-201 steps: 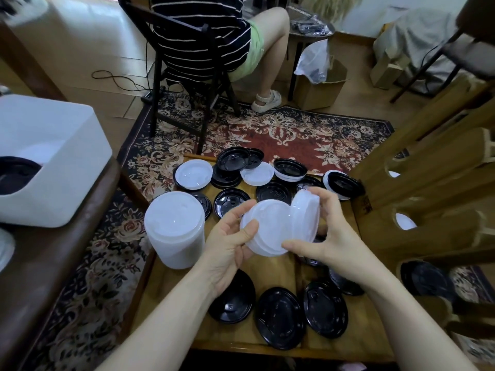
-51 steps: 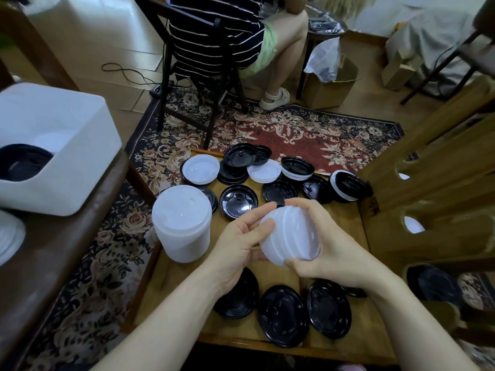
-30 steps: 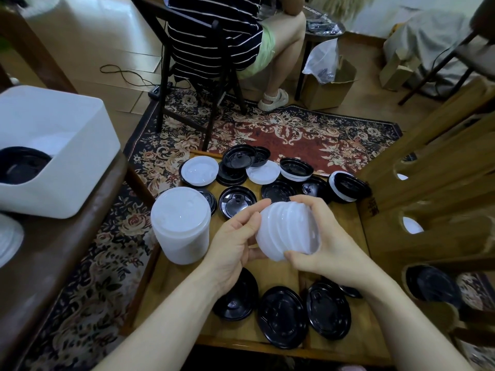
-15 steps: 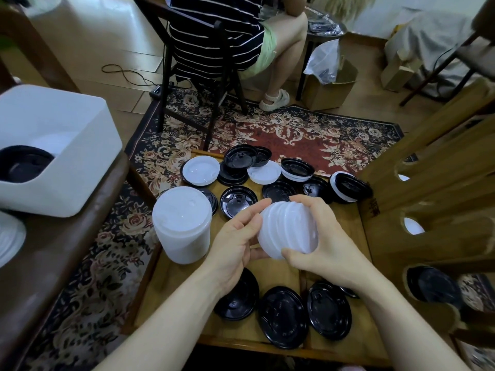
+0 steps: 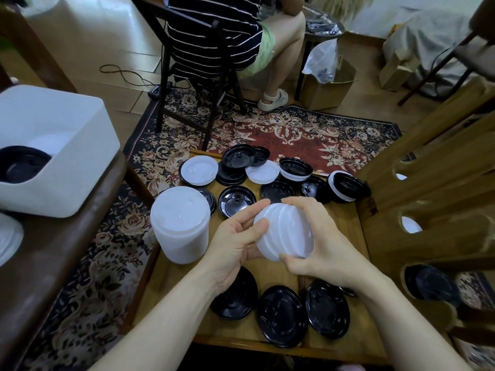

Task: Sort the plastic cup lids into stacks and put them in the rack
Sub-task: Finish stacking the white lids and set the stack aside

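A short stack of white lids point(image 5: 285, 232) is held on its side above the small wooden table point(image 5: 278, 274). My left hand point(image 5: 237, 239) grips its left end and my right hand point(image 5: 318, 243) wraps its right side. A tall stack of white lids point(image 5: 180, 224) stands upright at the table's left edge. Black lids point(image 5: 282, 315) lie along the near edge, and more black and white lids point(image 5: 261, 171) lie at the far side. The wooden rack point(image 5: 439, 199) with round slots stands to the right, a black lid point(image 5: 428, 282) showing in a low slot.
A white bin point(image 5: 61, 145) holding black lids sits on a dark bench point(image 5: 53, 253) at the left. A person sits on a dark chair point(image 5: 203, 57) beyond the patterned rug point(image 5: 289, 135). A cardboard box point(image 5: 329, 87) stands further back.
A separate lid held in my right hand has been pushed onto the white stack. The stack has since turned slightly between both hands while staying above the table.
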Tool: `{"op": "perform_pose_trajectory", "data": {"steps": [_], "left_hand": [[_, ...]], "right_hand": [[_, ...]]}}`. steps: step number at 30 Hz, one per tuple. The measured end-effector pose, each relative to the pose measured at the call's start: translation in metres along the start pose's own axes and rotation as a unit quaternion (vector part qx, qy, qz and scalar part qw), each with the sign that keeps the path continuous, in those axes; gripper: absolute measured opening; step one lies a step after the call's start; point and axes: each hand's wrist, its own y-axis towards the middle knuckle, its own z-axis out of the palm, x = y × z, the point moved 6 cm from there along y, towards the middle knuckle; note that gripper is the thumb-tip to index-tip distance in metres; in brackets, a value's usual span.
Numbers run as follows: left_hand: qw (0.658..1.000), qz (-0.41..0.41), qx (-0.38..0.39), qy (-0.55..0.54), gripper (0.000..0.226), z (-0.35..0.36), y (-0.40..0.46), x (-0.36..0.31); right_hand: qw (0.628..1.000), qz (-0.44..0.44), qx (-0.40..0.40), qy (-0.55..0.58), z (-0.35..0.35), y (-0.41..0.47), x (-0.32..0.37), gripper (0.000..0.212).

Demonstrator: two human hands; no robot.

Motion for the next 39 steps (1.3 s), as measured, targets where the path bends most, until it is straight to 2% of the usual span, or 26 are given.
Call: {"op": "perform_pose_trajectory", "data": {"steps": [3,8,15,22,30,36,39], "left_hand": [[1.0,0.006,-0.007,0.014,0.052,-0.001,0.0,0.0],[0.999,0.006,-0.038,0.014,0.038,-0.005,0.002,0.0],[0.998,-0.026,-0.053,0.013,0.034,-0.007,0.003,0.004],[0.999,-0.028,-0.033,0.017,0.036,-0.004,0.002,0.006],[0.999,-0.021,-0.035,0.007,0.033,-0.002,-0.001,0.007],[0.998,-0.008,-0.031,0.059,0.056,0.001,-0.003,0.005],[0.998,0.006,-0.036,0.059,0.054,0.0,-0.002,0.005]], "right_hand": [[1.0,-0.014,0.0,-0.003,0.001,0.0,0.0,0.081],[0.996,-0.005,-0.022,0.089,-0.009,-0.002,-0.007,0.085],[0.997,-0.019,0.054,0.061,-0.005,-0.003,-0.014,0.1],[0.996,-0.05,0.057,0.051,0.001,0.001,-0.008,0.088],[1.0,-0.019,0.007,-0.013,0.005,0.003,-0.001,0.079],[1.0,0.02,-0.011,-0.009,0.016,0.001,0.001,0.08],[0.997,0.039,-0.051,-0.03,0.016,-0.001,0.003,0.083]]}}
